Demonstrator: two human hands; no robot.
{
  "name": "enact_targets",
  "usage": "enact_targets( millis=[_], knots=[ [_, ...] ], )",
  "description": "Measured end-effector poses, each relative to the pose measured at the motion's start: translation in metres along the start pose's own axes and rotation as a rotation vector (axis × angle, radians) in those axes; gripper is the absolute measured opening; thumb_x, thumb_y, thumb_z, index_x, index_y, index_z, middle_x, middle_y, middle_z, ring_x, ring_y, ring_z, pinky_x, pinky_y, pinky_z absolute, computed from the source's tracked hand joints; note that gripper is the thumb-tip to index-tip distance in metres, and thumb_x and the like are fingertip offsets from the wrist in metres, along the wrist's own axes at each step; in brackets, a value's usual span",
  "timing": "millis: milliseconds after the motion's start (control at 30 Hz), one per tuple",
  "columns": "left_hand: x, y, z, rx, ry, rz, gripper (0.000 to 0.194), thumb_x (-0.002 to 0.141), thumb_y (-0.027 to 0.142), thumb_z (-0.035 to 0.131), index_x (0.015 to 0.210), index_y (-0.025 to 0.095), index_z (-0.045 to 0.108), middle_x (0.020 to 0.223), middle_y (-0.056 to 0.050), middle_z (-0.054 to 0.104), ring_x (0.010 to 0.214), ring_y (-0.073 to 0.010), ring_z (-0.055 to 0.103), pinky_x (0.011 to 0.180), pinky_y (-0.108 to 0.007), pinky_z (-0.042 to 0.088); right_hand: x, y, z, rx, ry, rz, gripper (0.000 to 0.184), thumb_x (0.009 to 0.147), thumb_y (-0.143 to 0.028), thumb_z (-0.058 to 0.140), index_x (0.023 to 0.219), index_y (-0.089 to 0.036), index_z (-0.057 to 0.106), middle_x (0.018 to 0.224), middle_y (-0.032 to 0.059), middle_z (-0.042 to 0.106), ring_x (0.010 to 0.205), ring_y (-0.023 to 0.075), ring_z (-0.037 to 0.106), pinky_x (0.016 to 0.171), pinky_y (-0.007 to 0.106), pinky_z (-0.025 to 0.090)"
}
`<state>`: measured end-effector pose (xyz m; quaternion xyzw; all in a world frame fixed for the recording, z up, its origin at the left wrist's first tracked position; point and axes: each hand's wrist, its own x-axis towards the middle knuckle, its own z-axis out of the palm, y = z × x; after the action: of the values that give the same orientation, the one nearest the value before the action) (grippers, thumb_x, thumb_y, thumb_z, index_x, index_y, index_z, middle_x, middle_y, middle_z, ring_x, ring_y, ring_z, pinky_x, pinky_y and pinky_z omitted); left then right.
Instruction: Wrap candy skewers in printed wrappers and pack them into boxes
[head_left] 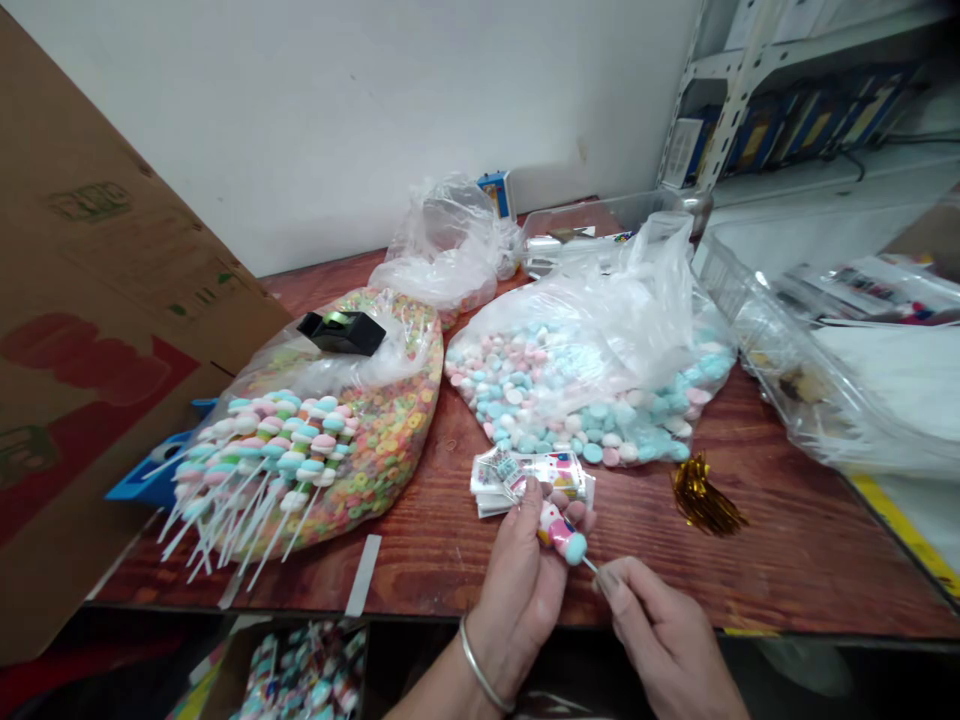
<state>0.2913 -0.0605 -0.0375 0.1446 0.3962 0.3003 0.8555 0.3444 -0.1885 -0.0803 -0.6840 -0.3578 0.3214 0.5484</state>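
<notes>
Nearest, the left hand (517, 600) grips a candy skewer (561, 532), the right hand (664, 630) seemingly pinching its stick (590, 565); finished skewers (255, 470) lie heaped at ten o'clock, bagged sweets (585, 390) plentiful at twelve.

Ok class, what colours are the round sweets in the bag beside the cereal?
The sweets: pale blue, pink, white; head view.

Bright, even light; hands (525, 600) sharp; plastic bag (600, 330) glaring; edges warped.

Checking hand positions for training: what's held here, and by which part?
The left hand holds a pink-and-blue candy skewer by its candy end; the right hand pinches its white stick.
</notes>
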Motion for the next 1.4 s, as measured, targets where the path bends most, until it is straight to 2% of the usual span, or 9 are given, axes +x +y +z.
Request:
enact_targets(
  millis=[133,333,433,567,733,933,1167,1300,1400],
  knots=[
    [-0.001,0.002,0.000,0.017,-0.002,-0.020,0.029,0.082,0.039,0.066,0.090,0.012,0.059,0.074,-0.003,0.062,0.066,-0.0140,0.062,0.072,-0.032,0.056,0.004,-0.009,0.001,0.565,-0.168,0.451,0.042,0.091,-0.059,0.046,0.076,-0.021,0.052,0.040,-0.0142,0.021,0.034,0.0052,0.014,0.035,0.017,0.018],
    [-0.003,0.001,0.003,-0.013,-0.073,-0.066,0.026,0.084,0.039,0.064,0.085,0.013,0.057,0.066,0.001,0.056,0.057,-0.0089,0.056,0.064,-0.024,0.052,0.008,-0.015,0.004,0.908,-0.285,0.533,0.039,0.091,-0.051,0.052,0.069,-0.019,0.053,0.036,-0.0157,0.023,0.028,0.0020,0.011,0.038,0.018,0.035],
    [-0.007,-0.008,0.004,0.003,-0.085,-0.066,0.024,0.085,0.037,0.063,0.079,0.015,0.055,0.066,0.001,0.055,0.057,-0.0086,0.054,0.059,-0.021,0.048,0.012,-0.015,0.010,0.788,-0.190,0.478,0.041,0.090,-0.056,0.051,0.073,-0.020,0.055,0.037,-0.0155,0.021,0.030,0.0036,0.012,0.037,0.018,0.032],
    [-0.008,-0.017,0.001,0.037,-0.062,-0.071,0.024,0.084,0.037,0.064,0.083,0.014,0.057,0.072,-0.002,0.059,0.063,-0.0095,0.056,0.059,-0.019,0.045,0.013,-0.013,0.009,0.327,-0.022,0.222,0.031,0.090,-0.050,0.055,0.094,-0.019,0.062,0.068,-0.0012,0.059,0.064,0.0137,0.055,0.067,0.024,0.046],
    [-0.004,-0.016,-0.003,0.022,-0.093,-0.018,0.022,0.085,0.036,0.062,0.085,0.014,0.060,0.074,-0.002,0.061,0.071,-0.0124,0.059,0.079,-0.028,0.048,0.005,-0.011,0.002,0.014,-0.074,0.112,0.031,0.096,-0.044,0.043,0.087,-0.020,0.061,0.072,0.0013,0.062,0.065,0.0169,0.054,0.062,0.025,0.040],
    [-0.018,-0.026,0.000,0.256,-0.166,-0.053,0.033,0.088,0.042,0.056,0.085,0.011,0.067,0.086,-0.010,0.068,0.088,-0.0194,0.062,0.085,-0.030,0.044,0.016,-0.014,0.012,0.224,-0.011,0.206,0.036,0.093,-0.051,0.045,0.091,-0.019,0.059,0.083,0.0036,0.059,0.072,0.0169,0.052,0.065,0.024,0.043],
    [-0.018,-0.007,-0.001,0.109,-0.286,-0.120,0.036,0.089,0.042,0.052,0.105,0.013,0.066,0.106,-0.014,0.068,0.100,-0.0221,0.060,0.088,-0.032,0.043,0.014,-0.010,0.013,0.445,-0.030,0.280,0.043,0.091,-0.059,0.045,0.078,-0.019,0.054,0.054,-0.0101,0.024,0.046,0.0081,0.020,0.042,0.021,0.016],
    [-0.015,-0.007,-0.001,0.151,-0.257,-0.128,0.031,0.086,0.040,0.059,0.098,0.013,0.068,0.096,-0.012,0.070,0.095,-0.0229,0.062,0.083,-0.031,0.044,0.013,-0.007,0.015,0.494,-0.003,0.286,0.042,0.090,-0.058,0.048,0.084,-0.018,0.057,0.053,-0.0096,0.028,0.045,0.0072,0.021,0.042,0.021,0.015],
    [-0.013,-0.017,-0.004,0.257,-0.171,-0.032,0.021,0.082,0.032,0.066,0.090,0.014,0.069,0.090,-0.010,0.070,0.091,-0.0214,0.062,0.083,-0.030,0.044,0.015,-0.007,0.020,0.553,0.032,0.300,0.043,0.086,-0.058,0.056,0.103,-0.018,0.060,0.062,-0.0047,0.046,0.048,0.0081,0.034,0.045,0.020,0.027]
  ],
)
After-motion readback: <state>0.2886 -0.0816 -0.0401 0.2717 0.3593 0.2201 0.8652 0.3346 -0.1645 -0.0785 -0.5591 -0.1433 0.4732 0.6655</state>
